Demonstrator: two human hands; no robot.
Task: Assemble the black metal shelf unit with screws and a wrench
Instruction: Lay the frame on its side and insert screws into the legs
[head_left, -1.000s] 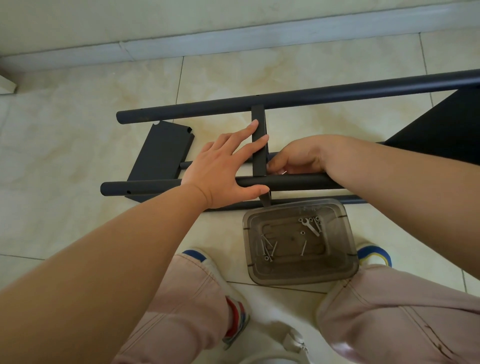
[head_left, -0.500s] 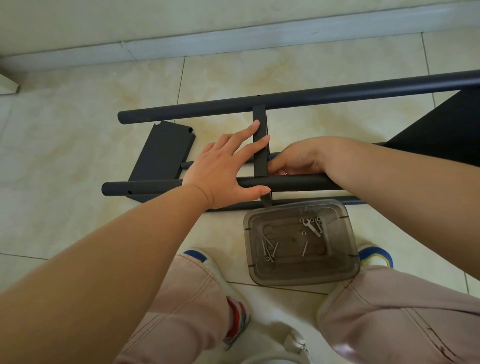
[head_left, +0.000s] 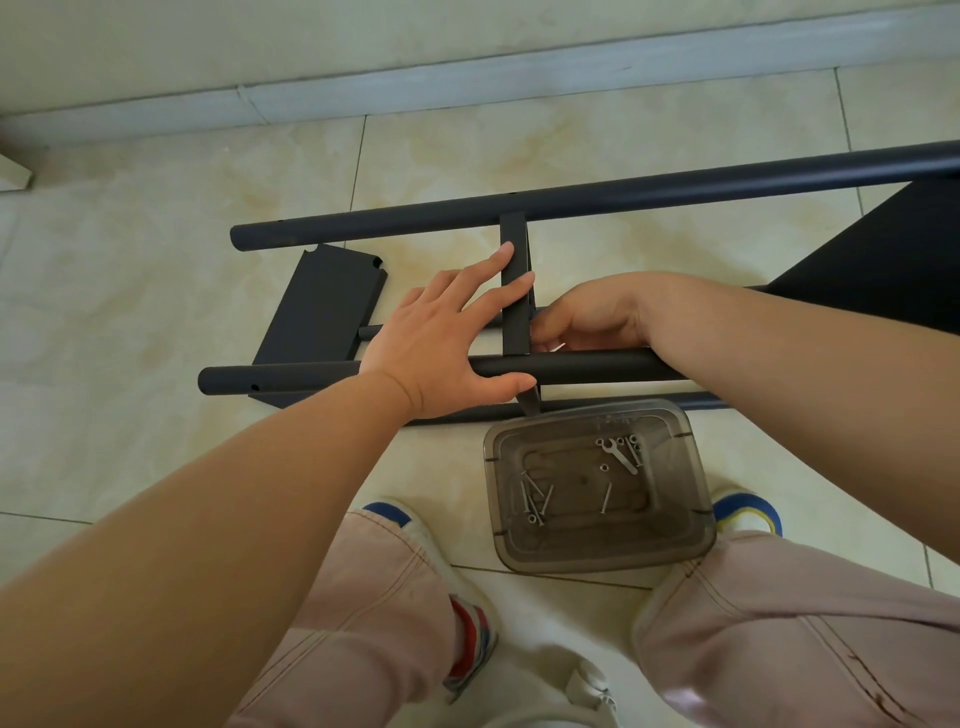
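The black shelf frame lies on the floor tiles: a far tube, a near tube and a flat cross bar joining them. My left hand lies flat on the frame, with straight fingers pressing the cross bar and the thumb along the near tube. My right hand is curled at the joint of cross bar and near tube, pinching a thin silver metal piece; I cannot tell whether it is a screw or a wrench. A loose black shelf panel lies under the frame's left end.
A smoky plastic tray stands between my feet and the frame, holding several screws and a small flat wrench. A large black panel fills the right. A wall skirting runs behind the frame.
Both hands stay where they were on the frame. Only the view has shifted slightly.
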